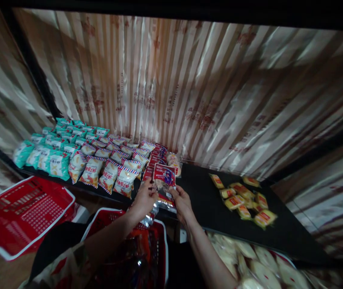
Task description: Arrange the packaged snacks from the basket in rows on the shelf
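Between my hands is a dark red snack packet (164, 180) with a clear lower part, held at the front edge of the black shelf. My left hand (144, 200) has its fingers closed at the packet's left side. On the right side, my right hand (182, 202) pinches the same packet between thumb and fingers. Behind it, more red packets (156, 158) stand in a row running back towards the curtain. Below my left forearm, a red basket (164, 249) with a white rim holds dark, shiny packets, partly hidden by my arm.
Left of the red row stand white striped snack bags (91, 170), then teal bags (59, 164). Small yellow packets (243, 196) lie loose on the shelf (195, 192) to the right. A red basket (29, 216) is at left; pale round packaged items (262, 265) sit below right.
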`<state>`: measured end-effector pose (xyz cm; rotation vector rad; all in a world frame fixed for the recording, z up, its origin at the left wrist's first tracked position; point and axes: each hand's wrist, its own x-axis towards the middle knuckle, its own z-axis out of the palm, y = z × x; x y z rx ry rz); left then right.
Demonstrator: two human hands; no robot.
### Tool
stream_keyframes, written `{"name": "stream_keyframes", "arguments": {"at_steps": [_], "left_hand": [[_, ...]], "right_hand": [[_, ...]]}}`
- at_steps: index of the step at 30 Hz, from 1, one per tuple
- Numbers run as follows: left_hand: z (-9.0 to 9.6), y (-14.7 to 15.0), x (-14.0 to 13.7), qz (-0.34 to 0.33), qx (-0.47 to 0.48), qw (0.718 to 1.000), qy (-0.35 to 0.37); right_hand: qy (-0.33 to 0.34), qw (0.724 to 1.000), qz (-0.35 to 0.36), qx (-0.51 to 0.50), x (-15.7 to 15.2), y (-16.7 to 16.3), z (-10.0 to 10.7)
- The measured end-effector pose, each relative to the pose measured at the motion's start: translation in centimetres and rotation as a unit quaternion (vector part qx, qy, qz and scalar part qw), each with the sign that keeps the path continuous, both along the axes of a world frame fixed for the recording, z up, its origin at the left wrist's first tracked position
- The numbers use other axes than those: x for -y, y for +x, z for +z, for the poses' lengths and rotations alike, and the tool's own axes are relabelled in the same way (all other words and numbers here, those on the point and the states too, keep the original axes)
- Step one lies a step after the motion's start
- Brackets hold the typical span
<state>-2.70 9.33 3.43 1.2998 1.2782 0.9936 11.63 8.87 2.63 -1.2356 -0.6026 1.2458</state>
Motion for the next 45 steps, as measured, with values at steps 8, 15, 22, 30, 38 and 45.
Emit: {"name": "stream_keyframes", "arguments": {"at_steps": [8,15,22,30,38,45], "left_hand": [[0.3,2.9,-3.4,0.021,-0.198,0.97,0.138],[0.3,4.7,-8.0,0.02,-0.281,0.939,0.194],[0.2,5.7,-11.8,0.029,-0.317,0.931,0.18],[-0.1,6.8,-13.1,0.036,-0.306,0.934,0.182],[-0.7,6.8,-13.6,-0.013,-0.356,0.913,0.196],[-1.2,6.8,-14.6,-0.022,-0.374,0.906,0.197]], "right_hand": [[0.019,0.999,-0.03,0.037,-6.1,1.5,-1.2],[0.006,0.977,-0.039,0.209,-12.2,3.2,-2.8],[-0.005,0.946,-0.033,0.324,-17.4,4.4,-3.6],[-0.003,0.927,-0.033,0.374,-20.5,4.6,-3.5],[0.012,0.827,-0.038,0.56,-22.2,3.7,-3.5],[-0.005,0.795,-0.019,0.606,-22.4,3.0,-3.6]]}}
